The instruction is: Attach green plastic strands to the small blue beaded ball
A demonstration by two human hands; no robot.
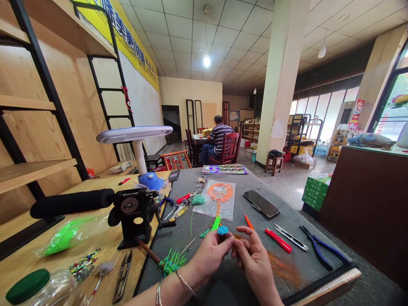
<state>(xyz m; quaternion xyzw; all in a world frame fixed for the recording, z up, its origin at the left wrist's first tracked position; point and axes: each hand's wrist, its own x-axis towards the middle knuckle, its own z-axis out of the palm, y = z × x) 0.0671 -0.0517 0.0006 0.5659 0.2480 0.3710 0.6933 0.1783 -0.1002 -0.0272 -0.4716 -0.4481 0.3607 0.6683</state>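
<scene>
My left hand [213, 251] is closed round a small bundle with a dark stem and a cluster of blue beads [223, 230] on top. Close beside it, my right hand [255, 259] pinches thumb and forefinger together; a few orange-brown strands show at its fingertips. More loose orange-brown strands [285, 270] lie on the grey mat [204, 293] to the right of that hand. Left of my wrist rests a bunch of green strands with teal beads [172, 262]. Bright green strands [216, 222] stick out just behind the blue beads.
A black hand-cranked winder [135, 212] stands at left, near scissors [123, 276] and a green-lidded jar [28, 285]. On the right lie a phone [262, 204], a red marker [278, 240], snips [290, 237] and blue-handled pliers [321, 246]. A bagged orange ring [219, 192] lies ahead; another person [219, 138] sits beyond.
</scene>
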